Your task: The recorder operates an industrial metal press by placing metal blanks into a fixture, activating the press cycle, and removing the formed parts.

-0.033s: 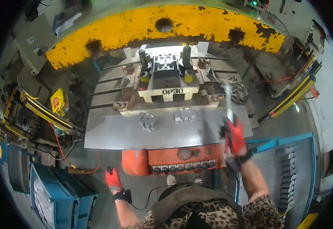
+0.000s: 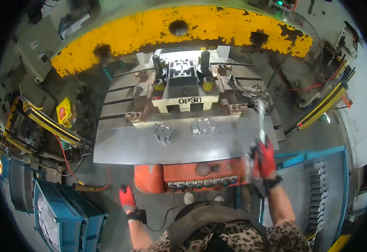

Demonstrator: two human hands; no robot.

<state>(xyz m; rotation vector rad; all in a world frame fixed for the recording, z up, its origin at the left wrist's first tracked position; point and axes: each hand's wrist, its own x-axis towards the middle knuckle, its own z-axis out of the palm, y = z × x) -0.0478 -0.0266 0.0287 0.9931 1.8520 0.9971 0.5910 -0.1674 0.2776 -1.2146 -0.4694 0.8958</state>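
Observation:
My right hand (image 2: 264, 159), in a red and black glove, is raised over the right front corner of the metal bed. It is closed round a long pale metallic rod-shaped tool (image 2: 262, 122), smeared by motion, pointing away from me; its exact kind cannot be made out. My left hand (image 2: 127, 197), gloved alike, hangs low left of the orange control panel (image 2: 200, 173). Its fingers look curled, and nothing shows in them. Two small stacks of grey metal parts, a left stack (image 2: 163, 133) and a right stack (image 2: 203, 126), lie on the bed (image 2: 120, 145) before the die (image 2: 185, 90).
A yellow, chipped press beam (image 2: 149, 35) spans the far side. Yellow-black posts flank the bed, a left post (image 2: 55, 124) and a right post (image 2: 320, 108). Blue bins (image 2: 61, 210) stand lower left. A blue-framed rack (image 2: 344, 189) with a row of metal parts is at right.
My right hand has shifted a little to the right and toward me, and the tool's far end has swung right. My left hand has moved slightly right. The stacks and die are unchanged.

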